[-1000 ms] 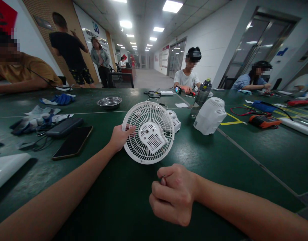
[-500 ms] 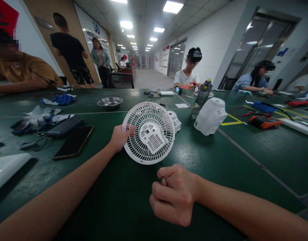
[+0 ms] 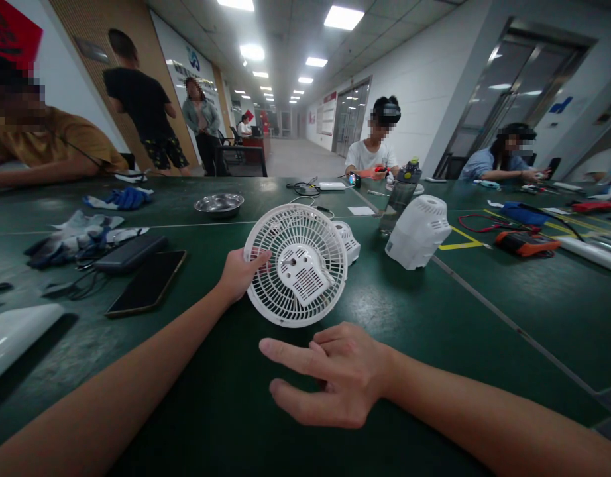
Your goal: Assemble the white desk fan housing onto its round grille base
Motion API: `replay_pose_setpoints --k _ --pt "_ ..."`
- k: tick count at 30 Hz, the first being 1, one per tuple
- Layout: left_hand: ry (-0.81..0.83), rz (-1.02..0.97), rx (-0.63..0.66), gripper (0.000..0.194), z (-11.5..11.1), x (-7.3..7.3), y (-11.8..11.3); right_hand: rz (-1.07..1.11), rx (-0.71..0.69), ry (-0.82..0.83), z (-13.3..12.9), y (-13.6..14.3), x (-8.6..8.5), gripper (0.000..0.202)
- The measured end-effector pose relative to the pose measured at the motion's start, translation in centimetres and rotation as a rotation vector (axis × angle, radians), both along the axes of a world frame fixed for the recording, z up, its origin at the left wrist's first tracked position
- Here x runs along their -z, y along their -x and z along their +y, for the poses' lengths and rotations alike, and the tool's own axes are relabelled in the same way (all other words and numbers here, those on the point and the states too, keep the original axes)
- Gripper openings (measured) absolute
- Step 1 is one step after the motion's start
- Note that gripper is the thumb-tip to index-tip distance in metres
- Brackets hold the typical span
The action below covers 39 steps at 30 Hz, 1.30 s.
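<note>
A round white fan cage [image 3: 266, 298] with a slotted motor housing at its centre stands tilted above the green table [image 3: 196, 371]. My left hand [image 3: 238, 273] grips its left rim, thumb over the bars. Below the cage and apart from it is my right hand [image 3: 330, 377], two fingers stretched to the left and the others curled; nothing shows in it. Just behind the cage's right edge sits a small white vented part [image 3: 351, 244], partly hidden. Farther right stands a larger white plastic housing [image 3: 417, 232].
A water bottle [image 3: 399, 195] stands behind the housing. At the left lie a phone [image 3: 147, 283], a dark case [image 3: 131, 254], gloves [image 3: 79, 238] and a metal bowl [image 3: 219, 205]. An orange multimeter [image 3: 527, 243] lies right. Several people are around the table and beyond.
My right hand has gone from a curled fist to two fingers extended leftward. My left hand and the fan cage look unchanged.
</note>
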<state>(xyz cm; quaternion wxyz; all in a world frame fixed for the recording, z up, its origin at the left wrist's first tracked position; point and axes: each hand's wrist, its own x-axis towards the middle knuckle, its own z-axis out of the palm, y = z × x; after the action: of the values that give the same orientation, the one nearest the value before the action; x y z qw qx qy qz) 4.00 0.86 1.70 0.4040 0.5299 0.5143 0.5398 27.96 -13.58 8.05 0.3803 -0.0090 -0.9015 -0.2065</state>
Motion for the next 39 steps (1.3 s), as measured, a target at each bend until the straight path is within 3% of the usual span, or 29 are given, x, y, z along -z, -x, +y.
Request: replay_pose_setpoints --k 10,39 --pt "0.015 -0.017 -0.007 0.035 -0.12 -0.08 -0.05 -0.037 -0.039 -0.097 -0.35 -0.17 -0.22 0.023" --pt "-0.003 -0.007 0.012 0.034 -0.15 -0.17 -0.04 -0.088 -0.086 -0.182 -0.34 -0.12 -0.05 0.014"
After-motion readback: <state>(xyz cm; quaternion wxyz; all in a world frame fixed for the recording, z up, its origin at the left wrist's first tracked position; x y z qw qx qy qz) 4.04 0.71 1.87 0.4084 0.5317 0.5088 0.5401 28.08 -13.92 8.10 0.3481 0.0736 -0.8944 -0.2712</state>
